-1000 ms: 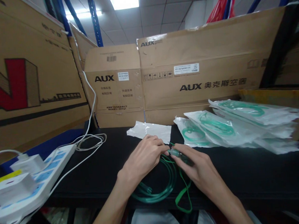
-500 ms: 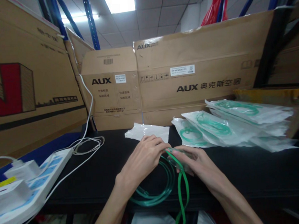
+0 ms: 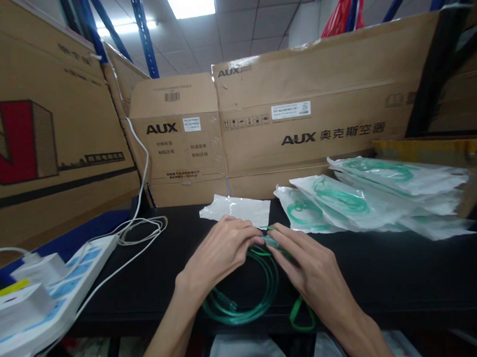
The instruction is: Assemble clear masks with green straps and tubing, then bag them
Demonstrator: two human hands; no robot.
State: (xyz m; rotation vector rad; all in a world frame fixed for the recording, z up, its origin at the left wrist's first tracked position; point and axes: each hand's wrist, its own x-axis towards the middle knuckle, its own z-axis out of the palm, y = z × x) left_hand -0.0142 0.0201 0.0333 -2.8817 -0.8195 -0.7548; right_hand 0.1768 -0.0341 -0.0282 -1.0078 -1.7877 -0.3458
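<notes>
My left hand (image 3: 230, 248) is closed, with thumb and fingertips pinched at a bright green elastic strap (image 3: 262, 253). Opposite it, the fingers of my right hand (image 3: 306, 255) close around a clear, green-tinted plastic piece (image 3: 270, 242) that looks like an oxygen mask, mostly covered by the hand. A loop of the same strap (image 3: 302, 316) hangs below my right wrist over the table edge. Beneath both hands lies a coil of clear green tubing (image 3: 246, 317) on the black table, its connector end near the left forearm.
Several white packs with green tubing (image 3: 343, 199) are piled at the right. A flat white wrapper (image 3: 240, 209) lies beyond my hands. On the left sit a white power strip (image 3: 87, 266) with plugs and a loose cable (image 3: 145, 234). Cardboard panels (image 3: 299, 116) stand behind.
My right hand has turned over, palm downward, its fingertips closer to the left hand. The plastic piece is now more hidden, and the hanging strap loop has drawn up and shifted right.
</notes>
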